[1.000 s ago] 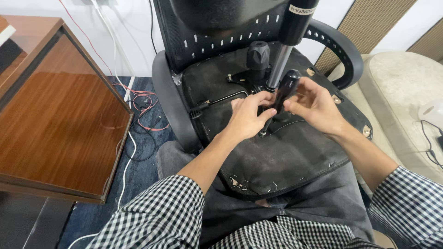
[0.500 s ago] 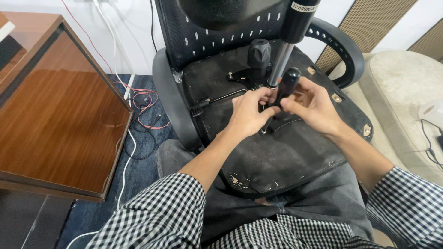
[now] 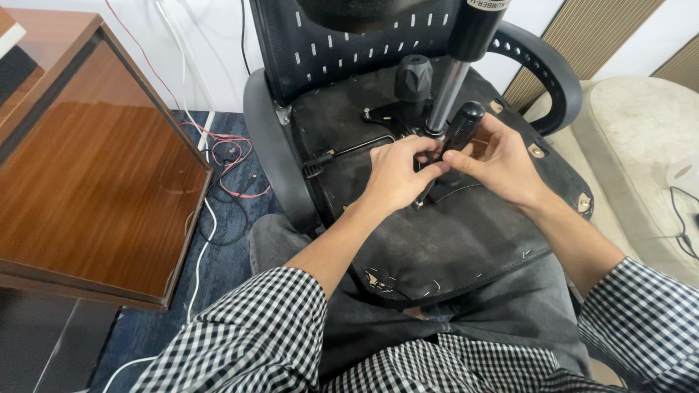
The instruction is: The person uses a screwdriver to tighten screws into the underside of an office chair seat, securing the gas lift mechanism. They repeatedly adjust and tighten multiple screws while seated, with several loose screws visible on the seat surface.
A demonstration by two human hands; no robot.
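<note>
Both hands stay put over 1 second: the left hand (image 3: pixel 399 175) and right hand (image 3: pixel 495 161) still pinch the black-handled screwdriver (image 3: pixel 450 149) upright on the upturned chair seat (image 3: pixel 451 240), so the fastening continues.

I see a glossy brown wooden cabinet (image 3: pixel 95 182) at left | red, white and black cables (image 3: pixel 222 164) tangled on the dark blue carpet (image 3: pixel 218 255) beside it | white wall (image 3: pixel 204 51) behind | cream cushioned seat (image 3: pixel 641 153) at right, thin black cord (image 3: pixel 681 218) lying on it
</note>
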